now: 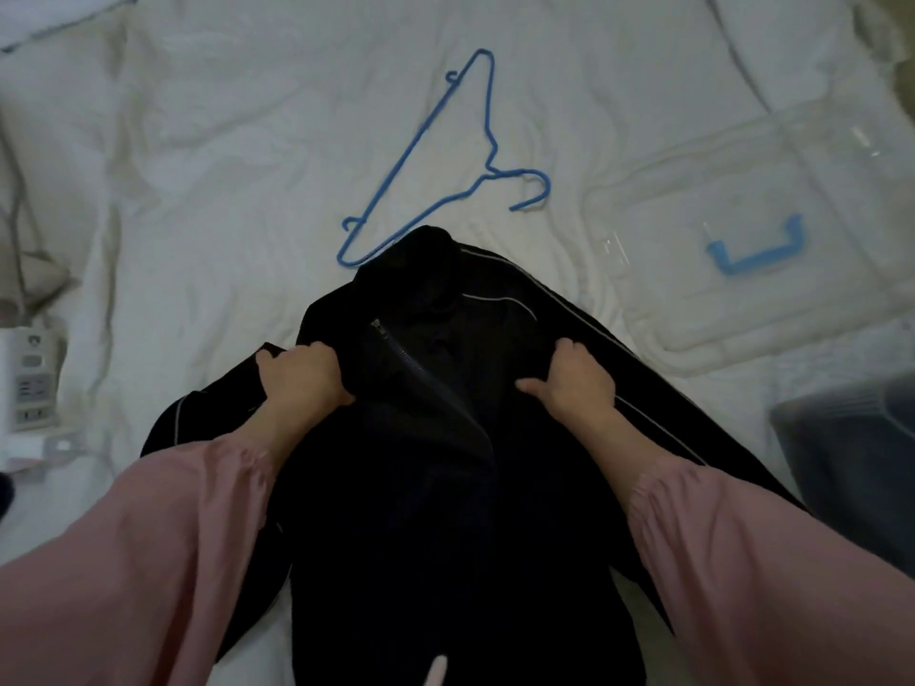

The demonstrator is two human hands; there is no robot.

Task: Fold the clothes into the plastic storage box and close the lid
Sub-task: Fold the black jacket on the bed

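Note:
A black zip-up jacket point(426, 438) with thin pale piping lies spread on the white bed in front of me, collar pointing away. My left hand point(299, 376) grips the jacket's left front panel beside the zipper, fingers curled into the cloth. My right hand point(574, 381) grips the right front panel, thumb pointing inward. The clear storage box lid point(772, 299) with a blue handle lies flat on the bed at the right. A corner of the clear plastic storage box point(851, 438) shows at the right edge, holding something dark.
A blue wire hanger point(435, 160) lies on the white bedding point(223, 165) just beyond the jacket's collar. A white power strip point(29, 378) with cables sits at the left edge. Pillows lie at the far left.

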